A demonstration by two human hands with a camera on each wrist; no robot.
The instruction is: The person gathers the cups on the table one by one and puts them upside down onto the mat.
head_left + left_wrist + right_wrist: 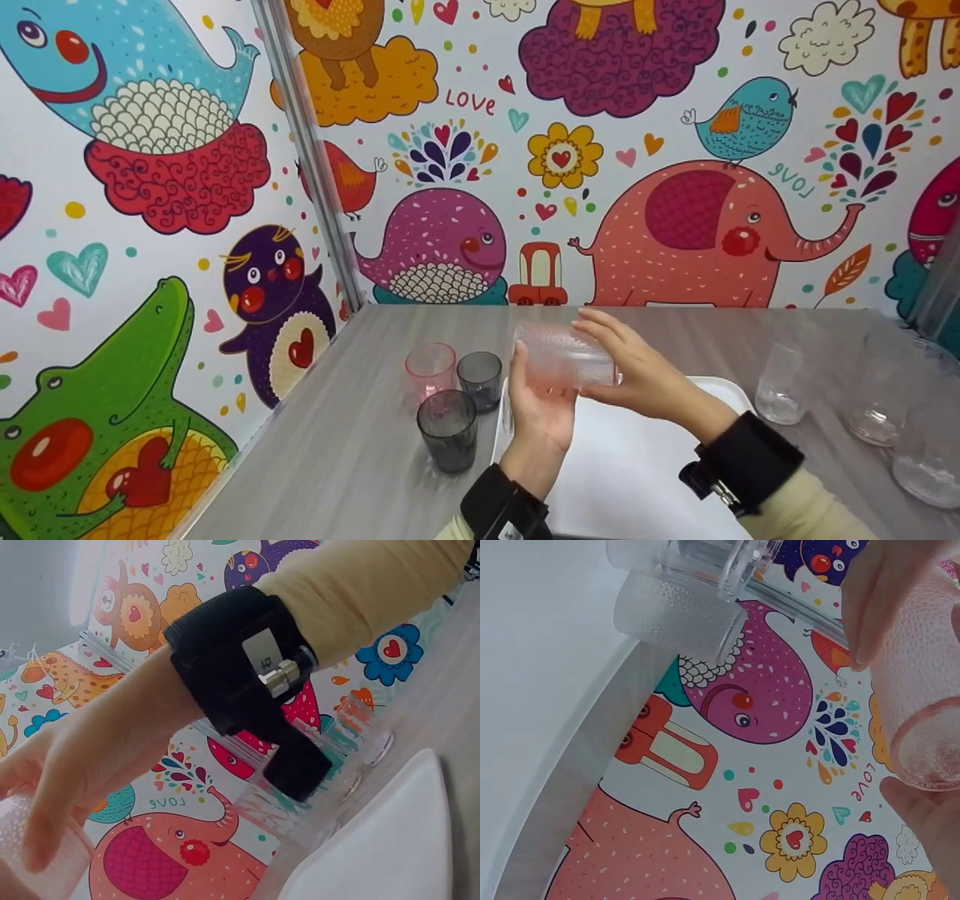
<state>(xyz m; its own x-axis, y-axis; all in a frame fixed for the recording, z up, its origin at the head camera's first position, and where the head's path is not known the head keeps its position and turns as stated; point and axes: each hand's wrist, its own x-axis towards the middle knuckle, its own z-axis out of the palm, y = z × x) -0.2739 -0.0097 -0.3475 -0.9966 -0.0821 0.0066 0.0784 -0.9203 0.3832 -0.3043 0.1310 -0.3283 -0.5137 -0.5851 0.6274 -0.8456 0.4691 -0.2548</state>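
A pinkish, see-through drinking glass (566, 358) with a pebbled surface is tipped onto its side between my two hands, raised above a white tray (637, 465). My left hand (547, 420) holds it from below and the left, thumb up along its end. My right hand (637, 375) grips its right part, fingers over the top. The right wrist view shows the held glass (922, 682) close up, with its round end and bumpy wall. In the left wrist view only part of the glass (60, 862) shows beside the fingers.
Left of the tray stand a pink glass (430, 371) and two dark grey glasses (448, 435). Several clear glass vessels (784, 390) stand to the right. A clear textured glass (679, 615) shows by the tray edge. A patterned wall (555, 90) closes off the back.
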